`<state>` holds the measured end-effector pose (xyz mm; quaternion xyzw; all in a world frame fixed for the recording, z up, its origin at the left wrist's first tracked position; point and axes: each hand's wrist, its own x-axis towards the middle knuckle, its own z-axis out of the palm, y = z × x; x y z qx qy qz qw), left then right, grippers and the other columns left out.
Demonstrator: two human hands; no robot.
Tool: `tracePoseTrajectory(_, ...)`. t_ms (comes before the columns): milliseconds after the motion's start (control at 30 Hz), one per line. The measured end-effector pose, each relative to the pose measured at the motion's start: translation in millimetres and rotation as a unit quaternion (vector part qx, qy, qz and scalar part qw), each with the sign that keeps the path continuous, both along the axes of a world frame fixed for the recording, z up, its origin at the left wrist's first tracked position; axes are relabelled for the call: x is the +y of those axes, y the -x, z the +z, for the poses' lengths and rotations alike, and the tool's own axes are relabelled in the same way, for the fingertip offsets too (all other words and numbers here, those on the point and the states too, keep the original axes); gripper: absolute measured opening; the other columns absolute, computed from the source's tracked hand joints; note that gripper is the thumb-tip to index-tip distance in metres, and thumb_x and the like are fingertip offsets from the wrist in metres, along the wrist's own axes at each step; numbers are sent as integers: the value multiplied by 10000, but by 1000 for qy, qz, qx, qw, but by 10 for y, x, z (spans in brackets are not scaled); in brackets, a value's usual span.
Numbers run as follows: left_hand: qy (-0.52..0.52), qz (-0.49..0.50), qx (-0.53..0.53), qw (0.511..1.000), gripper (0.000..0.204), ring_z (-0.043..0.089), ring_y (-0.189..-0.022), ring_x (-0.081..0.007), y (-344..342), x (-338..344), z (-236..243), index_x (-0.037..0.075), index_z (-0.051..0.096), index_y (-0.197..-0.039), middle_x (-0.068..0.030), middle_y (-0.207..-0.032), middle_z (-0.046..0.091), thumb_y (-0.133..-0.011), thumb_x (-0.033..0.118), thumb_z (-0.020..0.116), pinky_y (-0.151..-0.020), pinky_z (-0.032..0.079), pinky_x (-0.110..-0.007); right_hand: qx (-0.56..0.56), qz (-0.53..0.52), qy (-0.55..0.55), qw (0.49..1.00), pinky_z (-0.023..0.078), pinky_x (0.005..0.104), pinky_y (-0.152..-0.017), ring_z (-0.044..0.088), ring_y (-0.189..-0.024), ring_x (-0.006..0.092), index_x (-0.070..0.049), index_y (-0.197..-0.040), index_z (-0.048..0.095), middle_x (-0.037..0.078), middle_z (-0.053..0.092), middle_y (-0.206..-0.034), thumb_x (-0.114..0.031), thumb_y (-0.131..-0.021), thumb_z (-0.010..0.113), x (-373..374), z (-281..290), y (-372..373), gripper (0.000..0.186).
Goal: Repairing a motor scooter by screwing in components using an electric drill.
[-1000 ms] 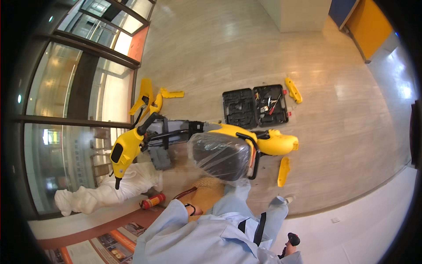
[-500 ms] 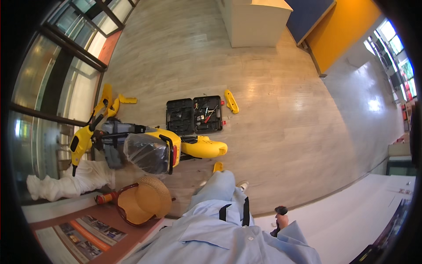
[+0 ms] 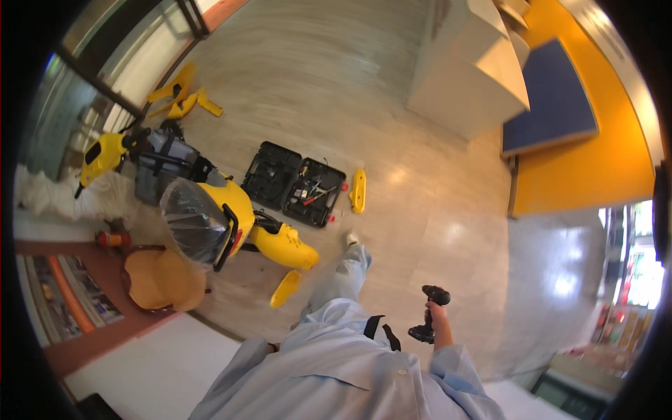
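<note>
A black cordless drill is upright in my right hand, its fingers wrapped round the grip. Only a sliver of my left hand shows at the sleeve, low beside my body, with its fingers hidden. Ahead and to the left stands a yellow electric scooter, its seat wrapped in clear plastic. Beyond its rear fender lies an open black tool case with several hand tools inside. A long yellow panel lies right of the case, and another yellow panel is near my legs. Neither hand touches these.
More yellow panels lie on the floor by the windows. A wooden chair stands at left, near a red canister and white cloth. A white counter and a blue board against a yellow wall rise at far right.
I have stepped forward and my view has turned, so the scooter and case appear rotated. My right hand has come up and forward, bringing the drill into fuller view.
</note>
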<state>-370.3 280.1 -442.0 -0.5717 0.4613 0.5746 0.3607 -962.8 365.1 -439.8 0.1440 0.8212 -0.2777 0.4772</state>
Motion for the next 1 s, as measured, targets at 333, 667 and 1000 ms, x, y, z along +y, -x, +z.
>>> tracePoseTrajectory(333, 43, 246, -10, 968, 455, 676, -832, -324, 1759, -501, -187, 0, 707, -999, -213, -925, 707, -874, 415, 568, -767, 509, -442, -279, -28, 235, 931, 453, 252, -543, 500, -516, 63, -35, -953, 572, -68, 468, -582, -123, -874, 581, -3944, 301, 781, 119)
tracePoseTrajectory(667, 53, 756, -54, 650, 614, 605, -612, -358, 2973, -703, -517, -68, 638, -717, -214, -629, 620, -873, 525, 601, -612, 461, -467, -327, 371, -3, 869, 462, 287, -544, 491, -517, 96, -63, -900, 574, -33, 477, -598, -159, -862, 614, -6674, -394, -510, 111)
tracePoseTrajectory(1000, 275, 582, -99, 759, 574, 625, -704, -412, 3419, -3130, -612, 23, 667, -701, -219, -710, 636, -888, 553, 550, -641, 467, -500, -212, 642, -139, 724, 455, 313, -472, 536, -501, 138, -67, -795, 579, 32, 542, -620, -113, -840, 647, -7562, -1124, -1307, 94)
